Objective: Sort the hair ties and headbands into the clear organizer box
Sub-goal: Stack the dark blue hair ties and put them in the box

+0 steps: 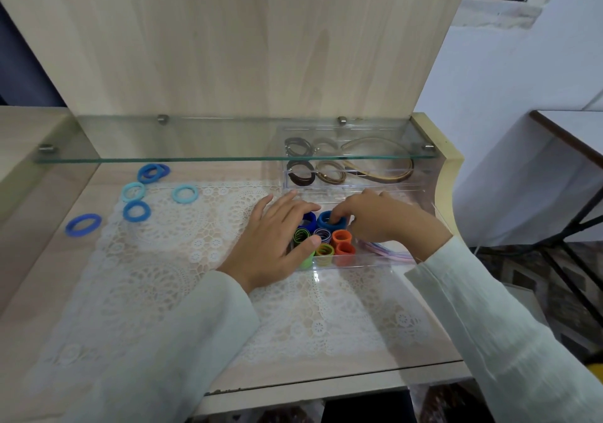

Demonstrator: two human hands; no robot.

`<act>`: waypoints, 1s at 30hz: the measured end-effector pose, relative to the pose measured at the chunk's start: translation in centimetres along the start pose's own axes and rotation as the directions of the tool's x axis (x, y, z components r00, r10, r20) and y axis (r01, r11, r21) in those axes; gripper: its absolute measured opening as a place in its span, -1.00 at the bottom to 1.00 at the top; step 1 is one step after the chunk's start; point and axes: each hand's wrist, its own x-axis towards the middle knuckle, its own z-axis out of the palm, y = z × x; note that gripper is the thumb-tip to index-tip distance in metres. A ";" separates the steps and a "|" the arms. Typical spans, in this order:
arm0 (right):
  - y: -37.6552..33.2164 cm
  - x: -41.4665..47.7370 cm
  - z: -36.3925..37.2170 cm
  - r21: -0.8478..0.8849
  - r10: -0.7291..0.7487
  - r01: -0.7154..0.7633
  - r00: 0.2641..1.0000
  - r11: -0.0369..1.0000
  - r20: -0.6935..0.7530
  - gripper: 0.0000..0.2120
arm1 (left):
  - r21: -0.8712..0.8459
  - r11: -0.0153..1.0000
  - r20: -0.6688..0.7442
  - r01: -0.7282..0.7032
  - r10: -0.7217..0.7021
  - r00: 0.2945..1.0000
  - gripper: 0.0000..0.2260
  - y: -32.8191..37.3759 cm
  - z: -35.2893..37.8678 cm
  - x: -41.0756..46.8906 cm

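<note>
Currently, a dark blue hair tie (325, 223) is pinched by the fingers (339, 214) of the right hand (375, 220), which are curled close round its rim. The tie is stood with its opening upward at the back of the front compartment of the clear organizer box (375, 263), just beside a second dark blue tie (308, 219). Green ties (301, 235) and orange ties (342, 237) are packed in front of it, touching one another.

The left hand (270, 239) is laid over the left edge of the box, fingers straight and slightly spread, nothing gripped. Its thumb (310, 243) is touching the green ties, apparently to steady the row.

Pink headbands (391, 250) are seen in the right part of the front compartment. Brown ties (301, 177) and a tan headband (388, 174) are seen in the rear compartment, under the glass shelf (195, 158).

Loose blue hair ties (137, 211) are scattered well to the left of both hands, some on the lace mat (163, 266) and some on the bare worktop (49, 259). Each is lying flat.

Judgement: the pinched tie is nearly seated. The remaining ties lie leftward, so the left hand is the nearer for the next pickup. The sorting is judged well advanced, with six or so ties left outside the box.
</note>
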 end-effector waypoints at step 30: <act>1.0 0.4 5.2 0.429 0.276 0.004 0.760 0.903 -0.588 -0.63 | -0.017 0.999 0.011 0.031 -0.031 0.999 -0.34 0.1 -0.2 0.0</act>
